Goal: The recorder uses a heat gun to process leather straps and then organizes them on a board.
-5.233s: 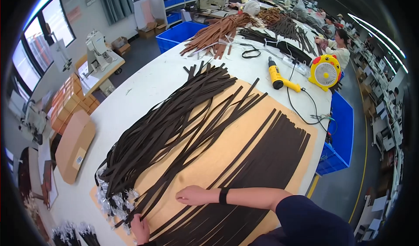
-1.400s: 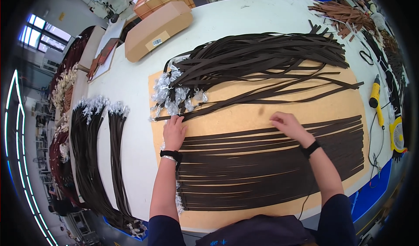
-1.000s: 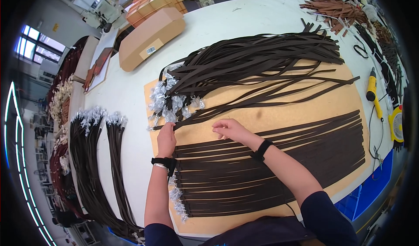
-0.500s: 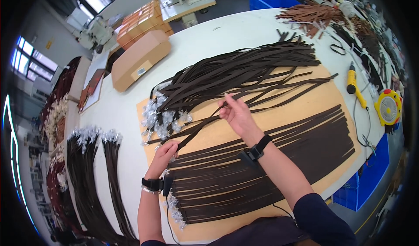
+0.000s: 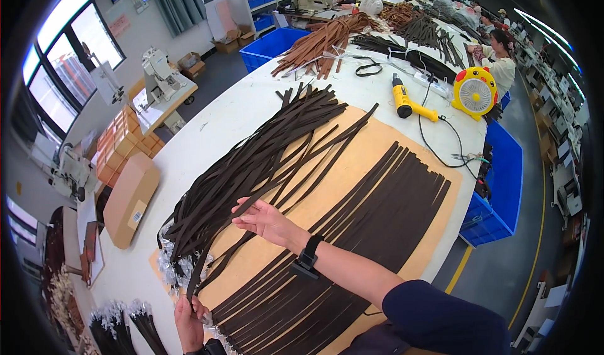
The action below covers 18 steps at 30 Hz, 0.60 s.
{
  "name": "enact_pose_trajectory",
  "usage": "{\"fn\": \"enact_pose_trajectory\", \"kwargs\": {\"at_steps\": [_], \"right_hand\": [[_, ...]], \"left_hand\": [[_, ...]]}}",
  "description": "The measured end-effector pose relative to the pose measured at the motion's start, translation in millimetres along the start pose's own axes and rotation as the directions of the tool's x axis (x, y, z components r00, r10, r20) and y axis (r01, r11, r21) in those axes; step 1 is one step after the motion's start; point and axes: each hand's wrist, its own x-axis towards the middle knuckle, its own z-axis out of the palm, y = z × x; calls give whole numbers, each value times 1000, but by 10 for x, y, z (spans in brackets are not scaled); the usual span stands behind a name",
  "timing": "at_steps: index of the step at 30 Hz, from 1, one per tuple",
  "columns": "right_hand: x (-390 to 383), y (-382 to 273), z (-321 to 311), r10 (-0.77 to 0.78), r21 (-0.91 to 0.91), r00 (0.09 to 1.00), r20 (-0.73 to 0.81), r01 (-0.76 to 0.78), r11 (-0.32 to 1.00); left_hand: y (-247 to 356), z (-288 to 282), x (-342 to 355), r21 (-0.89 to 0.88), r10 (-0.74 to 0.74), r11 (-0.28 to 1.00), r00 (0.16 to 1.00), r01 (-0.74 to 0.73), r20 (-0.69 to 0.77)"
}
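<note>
My left hand [image 5: 189, 322] pinches a dark brown flat strap [image 5: 209, 249] near its end, which has clear plastic wrapping. Farther up the same strap, my right hand [image 5: 269, 221] has its fingers loosely bent about it; how firmly they grip is hard to see. Beyond both hands lies a tangled pile of similar straps [image 5: 251, 150], with crumpled clear plastic [image 5: 171, 262] on the near-left ends. Under my right forearm, more dark straps [image 5: 371, 223] lie flat, side by side in a row. Pile and row rest on a tan board [image 5: 360, 142].
A yellow heat gun [image 5: 406, 100], its cord and a yellow toy-shaped fan [image 5: 475, 94] stand at the right. Brown strap bundles [image 5: 327, 40] lie at the far end. A cardboard box [image 5: 131, 197] is on the left; blue bins [image 5: 497, 185] flank the white table [image 5: 211, 119]. Other people work farther off.
The view has swung to the right, so the table, straps and hands appear farther left and lower. My left hand still holds the strap; my right hand stays along it.
</note>
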Motion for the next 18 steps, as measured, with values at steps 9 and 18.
{"fn": "enact_pose_trajectory", "kwargs": {"at_steps": [9, 18], "right_hand": [[-35, -294, -161, -144, -73, 951, -275, 129, 989], [-108, -2039, -1334, -328, -348, 876, -352, 203, 915]], "left_hand": [[13, -215, -127, 149, -79, 985, 994, 89, -71], [-676, -1623, 24, 800, 1, 589, 989, 116, -145]]}}
